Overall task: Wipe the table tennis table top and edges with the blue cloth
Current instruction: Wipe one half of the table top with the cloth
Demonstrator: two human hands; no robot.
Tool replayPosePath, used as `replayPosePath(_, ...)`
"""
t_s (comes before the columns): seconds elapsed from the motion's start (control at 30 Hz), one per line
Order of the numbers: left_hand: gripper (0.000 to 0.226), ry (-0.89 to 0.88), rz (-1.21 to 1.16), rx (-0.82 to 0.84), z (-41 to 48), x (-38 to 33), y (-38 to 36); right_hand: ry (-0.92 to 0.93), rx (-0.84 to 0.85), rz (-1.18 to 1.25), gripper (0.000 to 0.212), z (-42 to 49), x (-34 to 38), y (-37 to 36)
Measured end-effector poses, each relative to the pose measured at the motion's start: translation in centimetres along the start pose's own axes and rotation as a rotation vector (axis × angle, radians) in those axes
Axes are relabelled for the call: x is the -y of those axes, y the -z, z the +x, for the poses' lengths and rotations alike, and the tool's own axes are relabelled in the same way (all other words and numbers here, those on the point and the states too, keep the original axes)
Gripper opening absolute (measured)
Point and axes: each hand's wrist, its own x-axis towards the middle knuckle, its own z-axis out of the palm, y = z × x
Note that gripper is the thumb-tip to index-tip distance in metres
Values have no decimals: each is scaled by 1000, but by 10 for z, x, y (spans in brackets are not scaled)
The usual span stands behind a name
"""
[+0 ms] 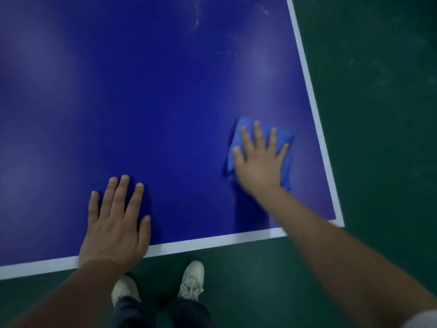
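1. Right hand (257, 159), fingers spread flat, presses the blue cloth (285, 150) onto the table (165, 102) near its right corner.
2. Folded cloth's long axis runs away from the person.
3. Left hand (115, 223) rests flat, fingers straight, by the near white edge line (212, 241).

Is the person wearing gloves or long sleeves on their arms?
No gloves. The left hand and right hand are bare, with no rings or watch showing. Both forearms are bare too. Only a pale sleeve edge shows high on the right arm.
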Motion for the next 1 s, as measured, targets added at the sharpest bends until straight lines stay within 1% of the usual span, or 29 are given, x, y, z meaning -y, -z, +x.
replayPosePath(0.07, 71, 10, -12, -6, -1, -1, 1, 199, 29, -8, 60, -70, 1, -7)
replayPosePath(0.1, 71, 13, -15, -11, -1, -1, 2, 229, 56, -2, 60, -93, -13, -7)
replayPosePath(0.13, 71, 11, -14, -18, -1, 0, 2, 201, 80, -2, 61, -106, -36, -7)
replayPosePath(0.23, 72, 12, -23, -29, -3, -2, 2, -41, 143, -35, 69, -108, -110, 5)
replayPosePath(0.3, 73, 16, -33, -31, -1, -1, 2, -178, 168, -22, 70, -92, -133, 9)
replayPosePath(0.37, 74, 21, -49, -35, -1, -2, 3, -289, 114, 34, 64, -73, -125, 9)
replayPosePath(0.43, 75, 35, -69, -41, -1, -4, 5, -375, 85, 97, 62, -52, -98, 10)
replayPosePath(0.47, 76, 43, -78, -43, -1, -5, 7, -354, 92, 99, 62, -47, -81, 9)
replayPosePath(0.5, 77, 48, -87, -45, -1, -6, 8, -276, 98, 77, 61, -46, -63, 8)
replayPosePath(0.57, 77, 56, -99, -47, 0, -6, 9, 6, 104, 13, 63, -62, -33, 3)
replayPosePath(0.63, 76, 69, -104, -66, 2, -7, 9, 252, 127, -12, 63, -73, -30, 1)
replayPosePath(0.67, 74, 94, -108, -80, 4, -9, 9, 314, 134, -7, 63, -66, -40, 3)
replayPosePath(0.7, 70, 138, -118, -96, 9, -14, 9, 315, 136, -7, 63, -52, -53, 5)
replayPosePath(0.73, 66, 194, -139, -115, 16, -20, 11, 256, 137, -15, 64, -35, -68, 7)
replayPosePath(0.8, 56, 280, -195, -145, 35, -40, 16, 11, 124, -10, 63, 6, -95, 11)
replayPosePath(0.87, 56, 257, -211, -150, 58, -60, 16, -229, 88, 70, 62, 47, -100, 14)
replayPosePath(0.9, 59, 230, -212, -147, 71, -69, 16, -302, 71, 101, 62, 64, -92, 16)
replayPosePath(0.93, 61, 218, -216, -149, 85, -77, 16, -328, 62, 121, 64, 78, -77, 16)
replayPosePath(0.97, 63, 229, -222, -155, 101, -84, 17, -296, 60, 128, 65, 90, -60, 17)
replayPosePath(1.0, 64, 266, -233, -155, 116, -90, 19, -202, 71, 119, 65, 98, -44, 16)
